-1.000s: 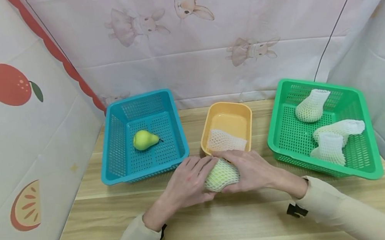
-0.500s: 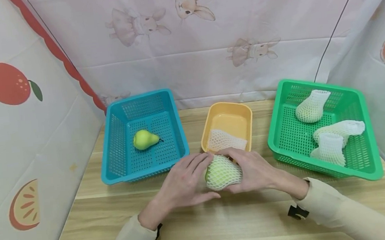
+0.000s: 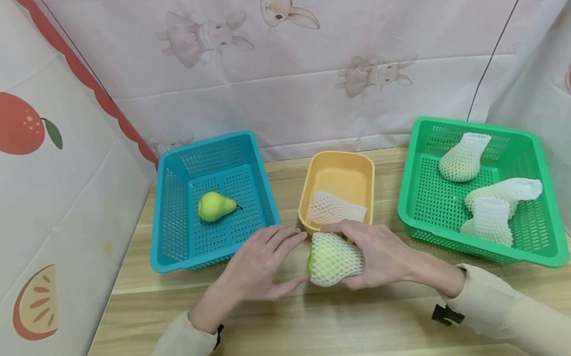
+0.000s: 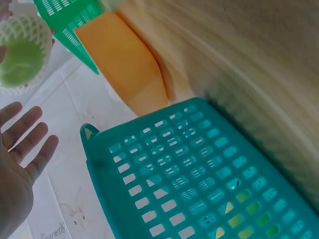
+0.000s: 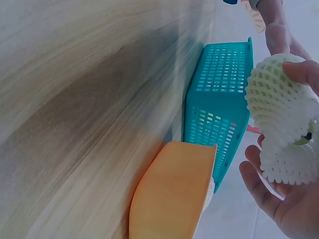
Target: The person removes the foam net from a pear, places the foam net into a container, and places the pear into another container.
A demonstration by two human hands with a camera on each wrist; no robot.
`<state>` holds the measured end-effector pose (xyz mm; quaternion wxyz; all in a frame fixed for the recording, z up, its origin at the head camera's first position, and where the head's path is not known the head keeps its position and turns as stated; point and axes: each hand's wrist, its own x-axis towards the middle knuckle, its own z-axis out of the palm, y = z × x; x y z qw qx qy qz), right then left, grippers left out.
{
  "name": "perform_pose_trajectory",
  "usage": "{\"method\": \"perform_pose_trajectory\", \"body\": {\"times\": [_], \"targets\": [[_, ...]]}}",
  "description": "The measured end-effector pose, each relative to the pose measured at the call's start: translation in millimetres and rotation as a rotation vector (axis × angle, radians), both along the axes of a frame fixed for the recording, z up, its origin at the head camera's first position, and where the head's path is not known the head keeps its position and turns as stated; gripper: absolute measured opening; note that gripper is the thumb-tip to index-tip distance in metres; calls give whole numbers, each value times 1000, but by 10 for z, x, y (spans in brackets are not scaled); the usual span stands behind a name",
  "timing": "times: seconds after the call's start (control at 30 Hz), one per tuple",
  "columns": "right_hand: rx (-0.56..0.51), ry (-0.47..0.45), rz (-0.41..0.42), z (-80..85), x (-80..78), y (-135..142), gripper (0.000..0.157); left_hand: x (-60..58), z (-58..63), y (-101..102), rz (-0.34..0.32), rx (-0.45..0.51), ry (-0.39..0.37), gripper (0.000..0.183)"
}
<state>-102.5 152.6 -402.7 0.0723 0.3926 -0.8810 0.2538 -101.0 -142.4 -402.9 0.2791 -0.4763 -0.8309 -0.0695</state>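
My right hand (image 3: 387,253) holds a green pear in a white foam net sleeve (image 3: 334,259), in front of the small yellow tray. In the right wrist view, the thumb lies over the foam net (image 5: 279,99), and a dark stem shows near its open end. Bare green skin peeks out at the pear's left end in the head view. Just left of it, apart from the fruit, my left hand (image 3: 255,266) has its fingers extended and holds nothing. The left wrist view shows those fingers (image 4: 31,137) spread below the netted pear (image 4: 22,55).
At the left stands a blue basket (image 3: 263,203) with one bare pear (image 3: 216,206) in it. The yellow tray (image 3: 345,159) contains a flat foam net sleeve (image 3: 336,207). On the right, a green basket (image 3: 406,206) holds three netted fruits (image 3: 461,160).
My left hand has let go of the netted pear and moved left, its fingers straightening. The right hand keeps hold of the pear and has shifted slightly right.
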Motion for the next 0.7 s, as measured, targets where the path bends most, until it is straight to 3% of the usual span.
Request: {"method": "perform_pose_trajectory", "body": {"times": [0.23,0.7], "targets": [[21,17,6,19,2,15,95,-9,46,33,-29,-23,-4,75],[32,64,4,12,0,4,96,-3,8,113,-26,-59,-17,71]]}}
